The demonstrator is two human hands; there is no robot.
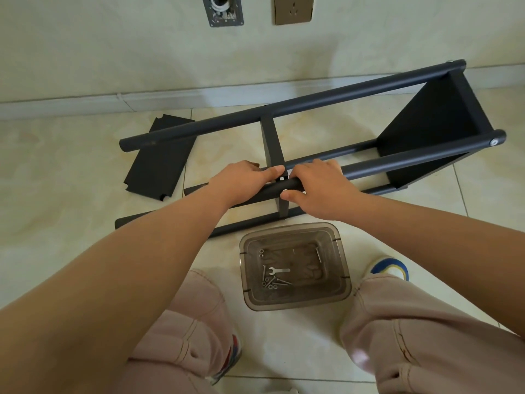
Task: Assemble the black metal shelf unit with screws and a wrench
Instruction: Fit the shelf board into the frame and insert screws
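Two hands, my left hand and right hand, curl around the near tube at frame centre, steadying the shelf unit where its middle panel presumably takes a screw.

A matt black powder-coated finish is seen on the round metal tubes of the shelf frame; left of it, a flat black metal panel looks finely textured. In front of the frame, bright bare-metal screws and a small steel wrench are held in a smoky translucent plastic box on glossy cream floor tiles
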